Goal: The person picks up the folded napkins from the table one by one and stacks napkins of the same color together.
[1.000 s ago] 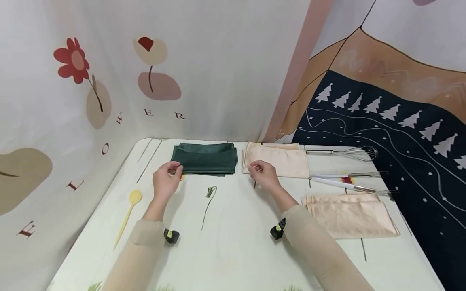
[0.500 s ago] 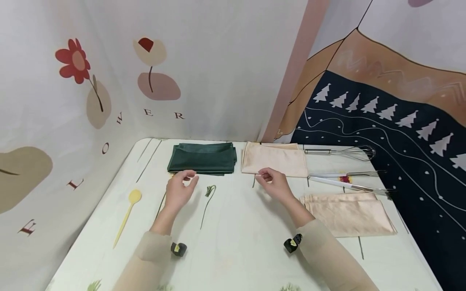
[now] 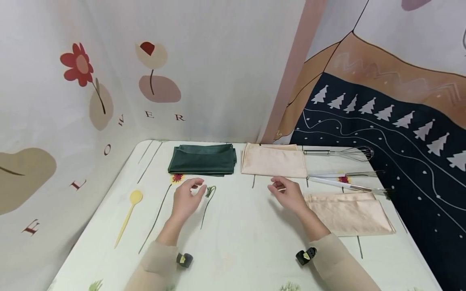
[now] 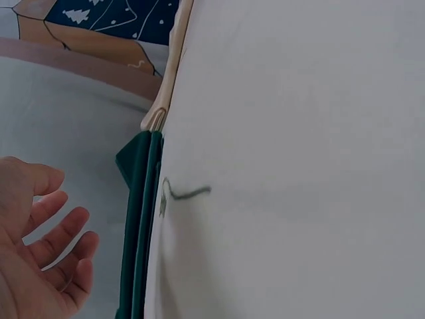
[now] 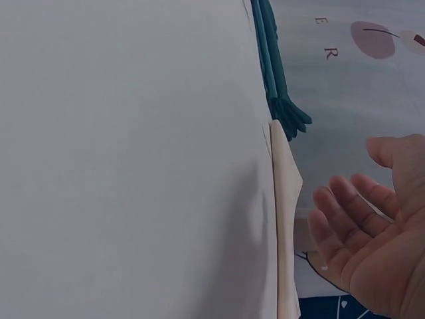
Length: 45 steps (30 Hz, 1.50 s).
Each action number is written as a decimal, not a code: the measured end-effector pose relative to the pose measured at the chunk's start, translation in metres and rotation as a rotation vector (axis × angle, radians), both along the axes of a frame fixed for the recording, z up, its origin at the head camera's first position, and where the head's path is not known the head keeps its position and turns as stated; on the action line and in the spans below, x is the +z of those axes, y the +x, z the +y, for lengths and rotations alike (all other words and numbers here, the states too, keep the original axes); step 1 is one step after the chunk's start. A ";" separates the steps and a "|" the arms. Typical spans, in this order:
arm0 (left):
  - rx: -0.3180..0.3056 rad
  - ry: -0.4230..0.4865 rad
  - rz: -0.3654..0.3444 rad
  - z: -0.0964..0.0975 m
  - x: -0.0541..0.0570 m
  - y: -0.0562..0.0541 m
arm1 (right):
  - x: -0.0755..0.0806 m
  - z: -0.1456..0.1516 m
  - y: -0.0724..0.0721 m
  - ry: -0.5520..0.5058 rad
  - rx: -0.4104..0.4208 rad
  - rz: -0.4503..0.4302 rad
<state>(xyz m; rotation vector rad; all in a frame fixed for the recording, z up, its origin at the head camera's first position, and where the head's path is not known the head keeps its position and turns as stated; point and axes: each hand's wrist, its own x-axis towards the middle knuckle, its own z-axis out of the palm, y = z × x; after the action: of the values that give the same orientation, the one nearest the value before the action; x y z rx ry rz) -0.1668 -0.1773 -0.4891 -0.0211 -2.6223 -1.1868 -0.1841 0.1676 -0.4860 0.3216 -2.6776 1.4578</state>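
Note:
A folded dark green cloth (image 3: 202, 159) lies at the back of the table, with a folded pale peach cloth (image 3: 274, 161) just right of it. My left hand (image 3: 186, 199) hovers in front of the green cloth, fingers loosely bent around nothing. In front of the peach cloth, my right hand (image 3: 289, 194) is likewise relaxed and holds nothing. Both wrist views show bare palms: the left hand (image 4: 50, 246) beside the green cloth's edge (image 4: 138, 219), the right hand (image 5: 372, 232) by the peach cloth's edge (image 5: 285, 219).
A second peach cloth (image 3: 349, 214) lies at the right. Behind it are a wire whisk (image 3: 351, 153) and white-handled utensils (image 3: 331, 181) with metal ends. A yellow spoon (image 3: 136, 197) lies at the left on the flower-printed tablecloth (image 3: 233, 242). Printed curtains (image 3: 218, 68) stand behind.
My left hand has drawn back from the green cloth's front corner, toward me and rightward. My right hand has pulled back from the peach cloth, toward me and rightward. The cloths stay in place.

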 end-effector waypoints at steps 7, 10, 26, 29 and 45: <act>-0.036 0.028 -0.040 0.020 -0.006 0.004 | -0.003 0.020 0.010 0.004 -0.032 -0.006; -0.044 0.050 -0.056 0.027 -0.009 0.007 | -0.007 0.029 0.014 0.011 -0.026 -0.020; -0.150 0.116 -0.082 0.067 -0.015 0.008 | -0.008 0.077 0.033 0.000 -0.065 -0.076; -0.188 0.113 -0.076 0.077 -0.014 0.007 | -0.004 0.085 0.035 -0.014 -0.093 -0.080; -0.291 0.168 -0.098 0.120 -0.020 0.000 | -0.011 0.124 0.046 0.020 -0.183 -0.015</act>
<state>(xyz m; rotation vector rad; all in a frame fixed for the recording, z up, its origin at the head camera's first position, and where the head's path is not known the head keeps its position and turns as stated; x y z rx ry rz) -0.1667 -0.0576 -0.5087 -0.3306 -2.6587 -1.5360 -0.1384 0.2918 -0.4971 0.0644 -2.6530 1.3869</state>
